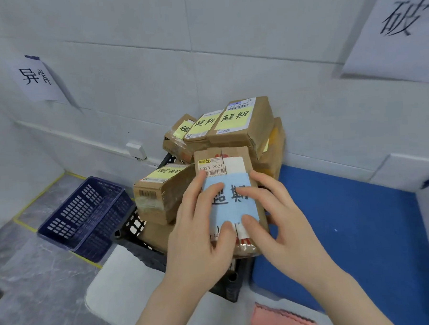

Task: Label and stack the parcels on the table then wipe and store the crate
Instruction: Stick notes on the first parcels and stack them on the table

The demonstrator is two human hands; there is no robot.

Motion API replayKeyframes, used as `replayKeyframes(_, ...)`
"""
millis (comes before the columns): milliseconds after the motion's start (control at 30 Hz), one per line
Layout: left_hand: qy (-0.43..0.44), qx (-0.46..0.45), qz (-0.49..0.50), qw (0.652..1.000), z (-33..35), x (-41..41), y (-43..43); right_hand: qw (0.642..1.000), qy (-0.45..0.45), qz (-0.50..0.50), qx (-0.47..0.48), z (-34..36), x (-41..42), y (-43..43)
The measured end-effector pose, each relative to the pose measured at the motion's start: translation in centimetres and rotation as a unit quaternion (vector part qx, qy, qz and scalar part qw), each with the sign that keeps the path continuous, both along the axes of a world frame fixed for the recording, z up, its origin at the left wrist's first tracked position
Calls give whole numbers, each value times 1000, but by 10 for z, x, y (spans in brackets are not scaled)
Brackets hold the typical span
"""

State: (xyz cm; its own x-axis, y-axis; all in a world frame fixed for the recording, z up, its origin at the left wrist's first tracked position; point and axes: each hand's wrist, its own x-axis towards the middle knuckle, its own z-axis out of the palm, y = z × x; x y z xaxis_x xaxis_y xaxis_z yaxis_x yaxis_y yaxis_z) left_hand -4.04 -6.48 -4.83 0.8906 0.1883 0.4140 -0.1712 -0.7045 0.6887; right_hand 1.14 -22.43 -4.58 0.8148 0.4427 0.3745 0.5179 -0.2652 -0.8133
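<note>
I keep my left hand (pixel 199 227) and right hand (pixel 278 223) spread flat, fingers (pixel 216 189) pressing the pale blue paper label (pixel 231 203) onto the brown cardboard parcel (pixel 233 161), which rests on the black slatted plastic crate (pixel 137 228). I should smooth outward from the centre so the edges stick; beyond it, yellow-labelled cardboard parcels (pixel 233 119) pile against the wall.

Blue label (pixel 231 201) (black script), brown parcel (pixel 235 158), navy slotted basket (pixel 87 216).
</note>
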Motion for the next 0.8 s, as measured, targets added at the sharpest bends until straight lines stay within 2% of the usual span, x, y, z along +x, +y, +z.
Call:
replayKeyframes(200, -67, 17, -44, 997, 38, -15, -72, 997, -53, -62, 7, 38, -31, -76)
replayKeyframes(367, -91, 0, -109, 990, 47, -31, -175, 991, -72, -113, 15, 52, -67, -180)
replayKeyframes(600, -108, -21, -183, 977, 42, -60, -331, 979, -90, -183, -9, 55, -122, -335)
replayKeyframes(800, -86, -30, -233, 968, 41, -61, -411, 967, -88, -240, -9, 47, -138, -411)
